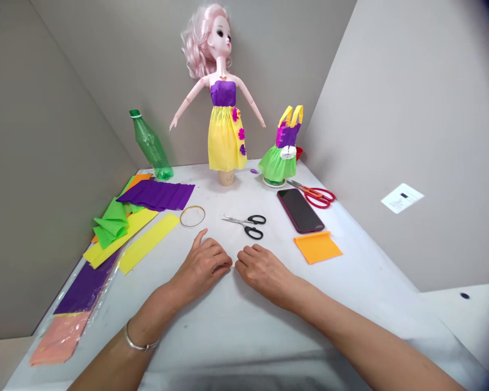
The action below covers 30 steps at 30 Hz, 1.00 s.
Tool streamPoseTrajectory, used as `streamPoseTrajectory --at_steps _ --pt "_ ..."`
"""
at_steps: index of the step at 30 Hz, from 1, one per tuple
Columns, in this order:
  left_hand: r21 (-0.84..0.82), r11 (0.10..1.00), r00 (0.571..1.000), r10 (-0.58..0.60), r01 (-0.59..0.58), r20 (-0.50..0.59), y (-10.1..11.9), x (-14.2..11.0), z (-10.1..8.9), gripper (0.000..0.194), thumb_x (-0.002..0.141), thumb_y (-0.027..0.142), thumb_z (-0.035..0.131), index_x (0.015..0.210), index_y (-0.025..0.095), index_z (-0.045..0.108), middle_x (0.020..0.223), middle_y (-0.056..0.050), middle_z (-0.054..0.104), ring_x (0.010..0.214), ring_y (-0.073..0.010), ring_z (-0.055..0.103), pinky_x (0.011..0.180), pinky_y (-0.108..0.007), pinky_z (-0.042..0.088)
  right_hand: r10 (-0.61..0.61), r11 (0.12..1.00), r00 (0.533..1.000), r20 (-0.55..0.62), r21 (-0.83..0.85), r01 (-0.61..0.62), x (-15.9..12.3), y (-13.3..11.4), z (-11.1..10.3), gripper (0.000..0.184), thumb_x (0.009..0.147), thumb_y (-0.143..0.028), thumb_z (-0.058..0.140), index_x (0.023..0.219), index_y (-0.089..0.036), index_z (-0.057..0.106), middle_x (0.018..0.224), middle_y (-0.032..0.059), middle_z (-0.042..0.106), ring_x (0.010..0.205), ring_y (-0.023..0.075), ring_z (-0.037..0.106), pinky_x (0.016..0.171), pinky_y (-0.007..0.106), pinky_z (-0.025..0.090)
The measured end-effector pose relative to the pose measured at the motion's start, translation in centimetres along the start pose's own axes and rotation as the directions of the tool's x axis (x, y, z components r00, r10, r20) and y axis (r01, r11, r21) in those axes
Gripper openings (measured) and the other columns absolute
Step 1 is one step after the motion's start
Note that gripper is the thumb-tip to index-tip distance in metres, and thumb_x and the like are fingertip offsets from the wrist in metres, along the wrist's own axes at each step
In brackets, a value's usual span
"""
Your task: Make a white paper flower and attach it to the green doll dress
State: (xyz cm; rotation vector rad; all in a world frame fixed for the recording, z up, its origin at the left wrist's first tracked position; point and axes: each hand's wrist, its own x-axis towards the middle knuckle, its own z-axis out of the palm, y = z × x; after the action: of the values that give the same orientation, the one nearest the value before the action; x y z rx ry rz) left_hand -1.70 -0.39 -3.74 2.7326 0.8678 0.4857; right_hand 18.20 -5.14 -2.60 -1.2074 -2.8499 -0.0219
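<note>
My left hand [206, 266] and my right hand [264, 271] meet low over the middle of the white table, fingers closed. Between their fingertips shows a thin, pale sliver [233, 266], too small to name and mostly hidden by the fingers. The left thumb side is turned up, with one finger raised. Just beyond the hands lie small black-handled scissors [248, 221], blades half apart and pointing left. A thin gold bangle-like ring [193, 216] rests beside them to the left. An orange crepe paper piece [318, 247] is right of my right hand.
A pink-haired doll [224, 130] in a purple and yellow dress stands at the back. A small green-skirted dress [283, 149], red-handled scissors [318, 195] and a phone [300, 210] are right. A green bottle [150, 144], purple paper [158, 195] and yellow paper [149, 244] occupy the left.
</note>
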Motion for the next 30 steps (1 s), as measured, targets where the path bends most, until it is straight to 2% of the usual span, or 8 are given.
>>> streamPoseTrajectory --at_steps 6,10,14,19,23,30 --pt "-0.017 1.000 1.000 -0.023 0.023 0.008 0.1 -0.1 0.1 0.003 0.088 0.023 0.062 0.089 0.023 0.065 0.082 0.002 0.065 0.091 -0.0177 0.057 0.117 -0.053 0.013 0.131 0.985 0.991 -0.027 0.117 -0.127 0.4 0.9 1.3 0.016 0.091 -0.008 0.051 0.085 -0.013 0.066 0.085 0.0096 0.063 0.081 0.0207 0.054 0.072 0.033 0.037" --pt "-0.028 0.999 0.999 -0.043 0.043 0.010 0.1 -0.1 0.3 0.004 0.089 0.023 0.059 0.089 0.023 0.063 0.085 0.001 0.064 0.091 -0.0178 0.056 0.117 -0.053 0.014 0.226 0.944 0.973 -0.034 0.252 -0.211 0.4 1.3 1.1 0.014 0.089 -0.012 0.055 0.087 -0.015 0.069 0.086 0.0063 0.065 0.081 0.0178 0.057 0.072 0.028 0.039" --pt "-0.057 0.996 0.998 -0.061 0.061 -0.002 0.1 -0.1 0.4 0.013 0.092 0.018 0.051 0.087 0.023 0.062 0.082 0.001 0.063 0.089 -0.0169 0.055 0.116 -0.052 0.016 0.299 0.882 0.954 -0.028 0.391 -0.265 0.2 1.4 0.5 0.014 0.088 -0.012 0.056 0.088 -0.017 0.069 0.086 0.0039 0.066 0.080 0.0154 0.059 0.071 0.025 0.041" --pt "-0.178 0.975 0.991 -0.128 0.133 0.038 0.1 0.0 0.4 0.013 0.093 0.020 0.051 0.086 0.023 0.062 0.082 0.002 0.062 0.088 -0.0157 0.055 0.115 -0.049 0.019 0.328 0.796 0.945 -0.002 0.539 -0.275 0.1 1.6 0.3 0.010 0.089 -0.025 0.061 0.091 -0.019 0.069 0.084 0.0011 0.067 0.077 0.0135 0.060 0.067 0.022 0.042" --pt "-0.284 0.941 0.982 -0.165 0.184 0.091 -0.2 0.0 0.6 0.014 0.093 0.026 0.053 0.085 0.023 0.064 0.080 0.003 0.064 0.083 -0.0152 0.056 0.113 -0.048 0.023 0.332 0.751 0.943 0.010 0.602 -0.271 0.0 1.9 0.7 0.013 0.089 -0.017 0.058 0.086 -0.020 0.070 0.081 -0.0013 0.068 0.071 0.0114 0.061 0.064 0.021 0.042" --pt "-0.216 0.960 0.984 -0.172 0.180 0.053 -0.9 0.0 0.6 0.009 0.091 0.023 0.057 0.085 0.022 0.065 0.077 0.003 0.063 0.084 -0.0160 0.056 0.115 -0.051 0.016 0.345 0.783 0.938 -0.037 0.563 -0.266 0.2 2.0 1.7 0.014 0.088 -0.013 0.058 0.084 -0.019 0.070 0.084 0.0025 0.064 0.081 0.0154 0.059 0.070 0.024 0.041"
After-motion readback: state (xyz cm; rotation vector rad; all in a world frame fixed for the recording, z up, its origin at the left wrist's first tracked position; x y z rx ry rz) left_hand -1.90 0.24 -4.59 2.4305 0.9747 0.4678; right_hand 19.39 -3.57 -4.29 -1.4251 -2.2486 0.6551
